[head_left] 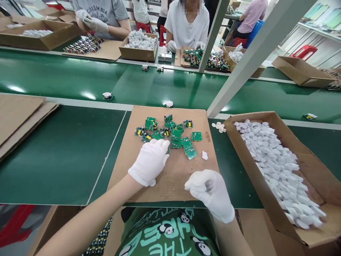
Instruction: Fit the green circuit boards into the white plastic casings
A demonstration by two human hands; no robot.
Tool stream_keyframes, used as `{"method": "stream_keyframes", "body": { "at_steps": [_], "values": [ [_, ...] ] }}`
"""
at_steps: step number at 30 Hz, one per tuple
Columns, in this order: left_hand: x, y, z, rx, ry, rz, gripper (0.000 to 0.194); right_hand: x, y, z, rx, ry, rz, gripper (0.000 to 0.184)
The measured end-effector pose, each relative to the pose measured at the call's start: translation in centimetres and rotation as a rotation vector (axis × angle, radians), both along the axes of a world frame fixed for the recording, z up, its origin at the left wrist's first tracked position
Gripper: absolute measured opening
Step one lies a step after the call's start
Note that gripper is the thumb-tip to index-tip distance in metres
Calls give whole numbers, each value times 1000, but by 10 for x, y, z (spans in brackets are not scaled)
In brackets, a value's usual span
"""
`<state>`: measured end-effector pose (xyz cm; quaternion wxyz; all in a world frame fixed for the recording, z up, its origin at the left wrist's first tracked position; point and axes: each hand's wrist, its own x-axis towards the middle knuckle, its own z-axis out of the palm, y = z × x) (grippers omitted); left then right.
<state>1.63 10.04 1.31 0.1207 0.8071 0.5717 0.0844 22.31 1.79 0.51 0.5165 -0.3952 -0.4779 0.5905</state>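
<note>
My left hand point(149, 161), in a white glove, is closed at the near edge of a loose pile of small green circuit boards point(176, 134). A green board edge point(167, 150) shows between its thumb and forefinger; the rest of that board is hidden. Some boards lie with yellow and black parts upward, others with the flat green side up. My right hand point(211, 193), also gloved, hovers over the near right of the cardboard sheet point(170, 185) with fingers curled together; what they hold, if anything, is hidden. A small white piece point(204, 155) rests on the sheet beyond it.
At right stands a cardboard box point(247, 170) of white plastic pieces point(277, 167), with thin white discs point(219, 127) beside it. Beyond runs a green conveyor belt point(133, 83) carrying a few boards. A white post point(255, 53) slants across. Co-workers point(188, 25) sit opposite.
</note>
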Motion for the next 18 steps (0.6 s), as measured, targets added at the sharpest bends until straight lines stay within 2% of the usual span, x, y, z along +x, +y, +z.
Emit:
{"method": "stream_keyframes", "body": {
  "at_steps": [1, 3, 5, 7, 9, 10, 11, 13, 15, 18],
  "values": [
    [-2, -5, 4, 5, -44, 29, 37, 0, 0, 0, -28, -6, -6, 17],
    [-7, -19, 12, -56, -263, 118, 47, 0, 2, 3, -104, -29, -10, 18],
    [-11, -36, 17, -326, -811, 244, 47, 0, 6, 7, -119, -45, 17, 23],
    [-10, -52, 18, -606, -1308, 280, 50, -3, 10, 13, 7, -63, 61, 29],
    [-6, -64, 14, -755, -1612, 303, 50, -7, 12, 18, 196, -134, 44, 17],
    [-2, -69, 12, -787, -1706, 320, 47, -10, 11, 20, 276, -189, 3, 7],
    [1, -72, 11, -812, -1764, 341, 43, -13, 10, 21, 332, -249, -44, 6],
    [7, -75, 9, -825, -1815, 405, 38, -18, 6, 23, 367, -347, -92, 24],
    [10, -77, 9, -836, -1810, 477, 38, -23, 1, 26, 364, -437, -61, 36],
    [10, -79, 9, -883, -1779, 526, 43, -27, -3, 34, 460, -624, -27, 29]
  ]
}}
